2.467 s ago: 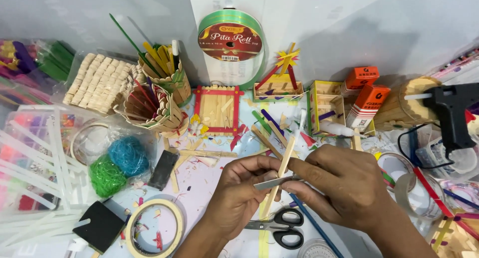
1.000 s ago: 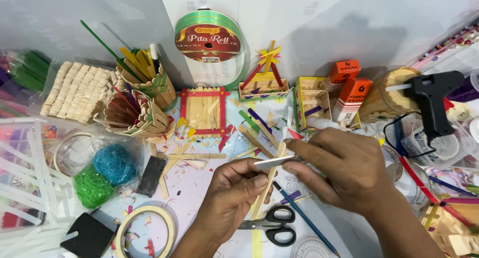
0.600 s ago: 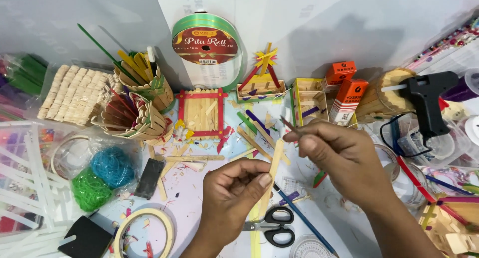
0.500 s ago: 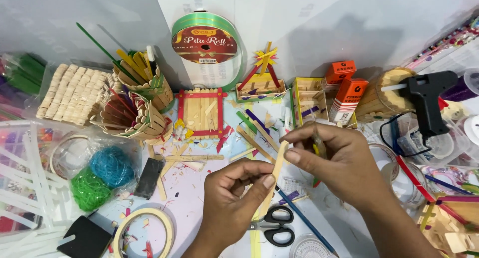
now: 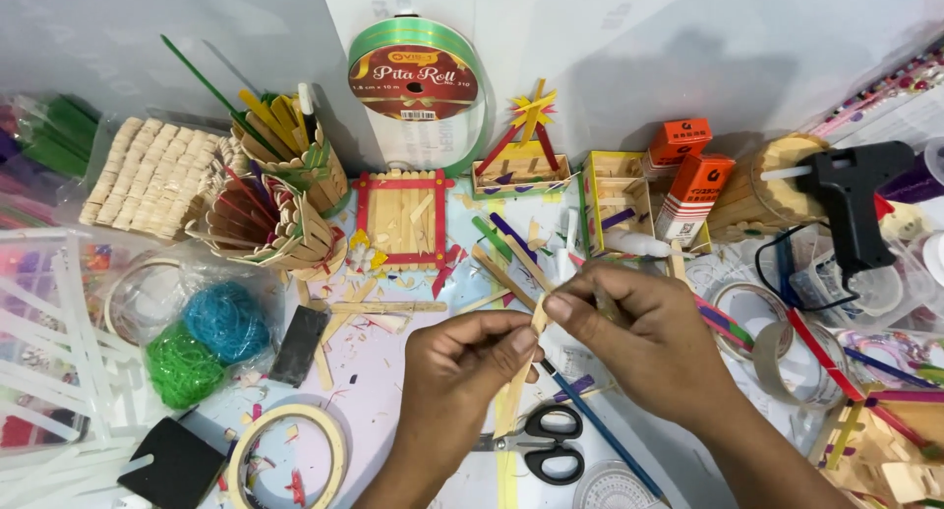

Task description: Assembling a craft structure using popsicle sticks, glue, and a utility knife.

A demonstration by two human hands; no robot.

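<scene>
1. Pinching a plain wooden craft stick (image 5: 515, 391) between them, the left hand (image 5: 462, 371) gripped its middle with thumb and forefinger while the right hand (image 5: 639, 342) closed on its upper end; whether the right hand also held a small tool could not be told.
2. That stick stood nearly upright above the table, bare and unpainted, its lower part reaching down toward the black-handled scissors (image 5: 541, 442); it looked like work in hand rather than a finished piece.
3. Finished pieces sat further back: a red-edged stick frame (image 5: 403, 217), a small stick house with a yellow star (image 5: 522, 155) and a fanned stick basket (image 5: 265, 224), all flat slats glued edge to edge.
4. Loose wood shavings and coloured sticks littered the pale table (image 5: 383, 371), which suggested trimming was under way and assembly of this stick was yet to come.
5. Around lay a masking tape roll (image 5: 290, 455), soft blue fibre (image 5: 226, 320) and green fibre (image 5: 182, 363) in clear bags, a glossy ribbon spool (image 5: 418, 91), and a black glue gun (image 5: 855, 204).
</scene>
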